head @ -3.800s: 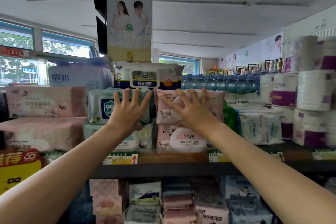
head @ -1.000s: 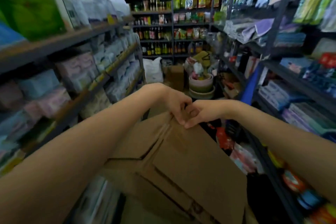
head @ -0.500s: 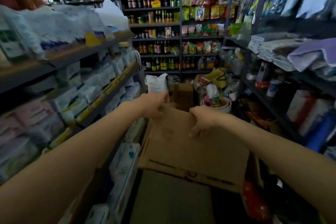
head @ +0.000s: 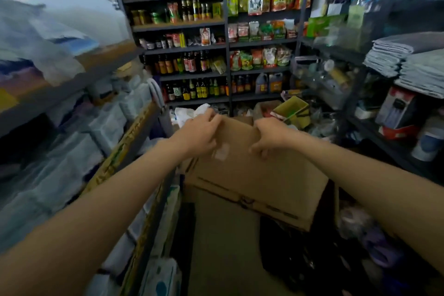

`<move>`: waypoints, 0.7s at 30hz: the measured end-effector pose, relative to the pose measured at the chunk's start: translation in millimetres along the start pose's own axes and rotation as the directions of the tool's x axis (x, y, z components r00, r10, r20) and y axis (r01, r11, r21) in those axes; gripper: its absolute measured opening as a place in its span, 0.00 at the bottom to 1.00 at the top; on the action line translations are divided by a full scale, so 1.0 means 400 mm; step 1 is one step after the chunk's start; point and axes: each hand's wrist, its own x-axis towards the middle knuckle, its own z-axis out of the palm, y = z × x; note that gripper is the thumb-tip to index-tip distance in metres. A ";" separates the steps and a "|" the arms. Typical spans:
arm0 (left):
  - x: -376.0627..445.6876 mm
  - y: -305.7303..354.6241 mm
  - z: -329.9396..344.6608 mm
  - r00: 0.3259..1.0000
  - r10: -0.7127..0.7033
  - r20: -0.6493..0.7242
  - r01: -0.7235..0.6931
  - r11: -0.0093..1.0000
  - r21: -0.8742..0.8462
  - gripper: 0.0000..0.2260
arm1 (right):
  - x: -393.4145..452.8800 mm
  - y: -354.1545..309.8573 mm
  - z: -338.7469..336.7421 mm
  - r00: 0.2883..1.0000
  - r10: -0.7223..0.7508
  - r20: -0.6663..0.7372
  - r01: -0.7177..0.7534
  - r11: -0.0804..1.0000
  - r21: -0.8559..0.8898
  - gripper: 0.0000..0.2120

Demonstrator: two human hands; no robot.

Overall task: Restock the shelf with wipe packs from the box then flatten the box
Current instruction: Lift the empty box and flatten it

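Note:
A brown cardboard box (head: 259, 180), pressed nearly flat, hangs in the aisle in front of me with its far edge raised. My left hand (head: 200, 134) grips the top edge at the left corner. My right hand (head: 269, 137) grips the same edge a little to the right, fingers curled over the cardboard. Wipe packs (head: 108, 125) sit stacked on the shelf (head: 125, 142) along my left side, blurred by motion.
Shelves of bottles and snack bags (head: 204, 55) close the aisle's far end. Folded grey cloths (head: 408, 62) and boxed goods fill the right racks. A yellow-green basket (head: 292, 113) and bags crowd the floor ahead. Dark items (head: 300, 259) lie at lower right.
Earlier both hands pressed wipe packs on the shelf. Since then I turned down the aisle, took the box, and it has gone from folded open to nearly flat, lifted higher.

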 end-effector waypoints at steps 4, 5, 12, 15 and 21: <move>0.257 -0.121 0.059 0.997 0.072 0.004 -0.072 0.988 0.139 0.22 | 0.281 0.073 -0.089 0.996 0.080 -0.036 -0.072 0.977 0.199 0.17; 0.317 -0.149 0.079 0.997 0.078 0.001 -0.077 0.985 0.157 0.22 | 0.352 0.087 -0.100 0.995 0.095 -0.034 -0.084 0.965 0.248 0.17; 0.822 -0.418 0.254 0.996 0.009 0.087 -0.029 0.973 0.227 0.23 | 0.949 0.237 -0.109 0.990 0.139 0.025 -0.136 0.889 0.436 0.12; 1.009 -0.541 0.317 0.979 -0.073 0.189 0.040 0.984 0.172 0.26 | 1.192 0.302 -0.131 0.981 0.184 0.065 -0.192 0.861 0.471 0.13; 1.364 -0.759 0.446 0.945 -0.098 0.312 0.088 0.995 0.046 0.31 | 1.605 0.424 -0.129 0.969 0.235 0.072 -0.239 0.836 0.494 0.19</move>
